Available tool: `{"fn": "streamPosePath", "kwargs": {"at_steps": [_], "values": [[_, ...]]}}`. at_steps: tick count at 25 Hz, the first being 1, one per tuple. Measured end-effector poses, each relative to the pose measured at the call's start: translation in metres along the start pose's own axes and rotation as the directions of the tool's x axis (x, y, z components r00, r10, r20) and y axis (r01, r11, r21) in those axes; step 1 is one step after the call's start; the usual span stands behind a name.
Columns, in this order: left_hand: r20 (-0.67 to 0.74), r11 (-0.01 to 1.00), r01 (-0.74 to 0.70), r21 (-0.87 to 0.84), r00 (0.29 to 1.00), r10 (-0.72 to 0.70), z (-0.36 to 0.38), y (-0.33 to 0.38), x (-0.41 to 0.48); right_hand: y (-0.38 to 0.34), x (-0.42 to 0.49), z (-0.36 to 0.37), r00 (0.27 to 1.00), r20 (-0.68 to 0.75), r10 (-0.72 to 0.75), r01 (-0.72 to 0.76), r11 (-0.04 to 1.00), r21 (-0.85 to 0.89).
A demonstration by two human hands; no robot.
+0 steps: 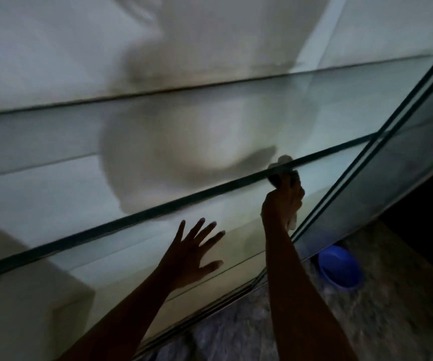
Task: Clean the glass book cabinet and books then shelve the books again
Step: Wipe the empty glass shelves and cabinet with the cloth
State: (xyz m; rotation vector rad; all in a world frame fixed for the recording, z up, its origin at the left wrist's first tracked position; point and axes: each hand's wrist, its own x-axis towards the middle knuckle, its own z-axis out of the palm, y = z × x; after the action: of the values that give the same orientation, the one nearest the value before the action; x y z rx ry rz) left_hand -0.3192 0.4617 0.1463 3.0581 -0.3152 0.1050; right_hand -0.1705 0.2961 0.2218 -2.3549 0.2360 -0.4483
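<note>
Right of centre in the frame, the right hand [283, 201] has its fingers [297, 187] curled round a pale cloth [283, 160], pressed on the front edge of a glass shelf [158, 207] in the cabinet [418, 157].

The left hand [194, 252] is lower centre with fingers spread straight and holding nothing. It's over the lower glass; can't tell if the palm touches. No books in view. Blue bowl [339, 267] sits on the floor [366, 321] at lower right, just beside the cabinet's base.

Step looks like wiping the shelf edge, so the cleaning phase with shelving not yet begun.

To do it well:
- Wrap the cloth over the edge so top, front face and underside get cleaned in one pass.
- Run the full length from the right-hand corner toward the left of frame, with overlapping strokes.
- Use light, even pressure, since glass on supports could shift or tip.
- Brace with the left palm flat on the frame rather than mid-pane, or wipe the print off afterwards.
- Refold to a clean face before the flat surfaces.
- Light is dim and streaks are hard to see, so check at a low angle.
</note>
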Motion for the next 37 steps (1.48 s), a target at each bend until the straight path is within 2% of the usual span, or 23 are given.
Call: {"fn": "streamPosePath", "kwargs": {"at_steps": [2,3,8,12,15,19,22,25,27,32,34,36,37], "values": [[-0.028,1.000,0.000,0.000,1.000,0.000,0.011,0.004,0.001,0.014,0.011,0.005,0.991,-0.124,0.055,-0.064,0.995,-0.072],[-0.043,1.000,-0.001,-0.008,0.999,0.000,0.015,0.004,0.001,0.023,0.016,0.010,0.986,-0.142,0.088,-0.102,0.990,-0.097],[-0.059,1.000,-0.017,0.004,0.998,0.017,0.015,0.006,0.002,0.045,0.015,0.023,0.980,0.014,0.197,-0.182,0.929,-0.321],[-0.068,1.000,-0.014,0.013,0.998,0.015,0.016,0.005,0.002,0.054,0.014,0.041,0.989,0.147,0.022,0.046,0.895,-0.444],[-0.082,1.000,-0.014,0.018,0.997,0.015,0.016,0.004,0.001,0.046,-0.007,0.050,0.949,0.278,-0.151,0.259,0.875,-0.409],[-0.067,1.000,0.005,0.006,0.998,-0.005,0.016,0.002,0.001,0.033,-0.047,0.058,0.869,0.403,-0.287,0.429,0.843,-0.326],[-0.087,0.988,0.151,-0.028,0.984,-0.153,0.009,-0.001,-0.032,0.028,-0.072,0.056,0.811,0.458,-0.364,0.513,0.818,-0.259],[-0.150,0.928,0.370,-0.044,0.916,-0.373,0.005,-0.011,-0.094,0.017,-0.112,0.057,0.777,0.455,-0.435,0.568,0.797,-0.207],[-0.147,0.902,0.431,-0.031,0.891,-0.431,0.005,-0.016,-0.123,0.008,-0.144,0.059,0.749,0.467,-0.470,0.602,0.776,-0.185],[-0.091,0.914,0.405,-0.025,0.910,-0.405,0.007,-0.021,-0.136,0.000,-0.203,0.050,0.629,0.489,-0.604,0.724,0.685,-0.085],[-0.120,0.910,0.410,-0.057,0.902,-0.414,0.007,-0.016,-0.147,0.004,-0.222,0.041,0.557,0.480,-0.678,0.767,0.641,0.016],[-0.207,0.861,0.460,-0.216,0.841,-0.501,0.002,0.004,-0.170,0.013,-0.231,0.032,0.430,0.476,-0.767,0.817,0.555,0.156],[-0.241,0.785,0.504,-0.361,0.763,-0.600,-0.002,0.020,-0.185,0.018,-0.227,0.027,0.348,0.470,-0.811,0.838,0.494,0.233]]}}
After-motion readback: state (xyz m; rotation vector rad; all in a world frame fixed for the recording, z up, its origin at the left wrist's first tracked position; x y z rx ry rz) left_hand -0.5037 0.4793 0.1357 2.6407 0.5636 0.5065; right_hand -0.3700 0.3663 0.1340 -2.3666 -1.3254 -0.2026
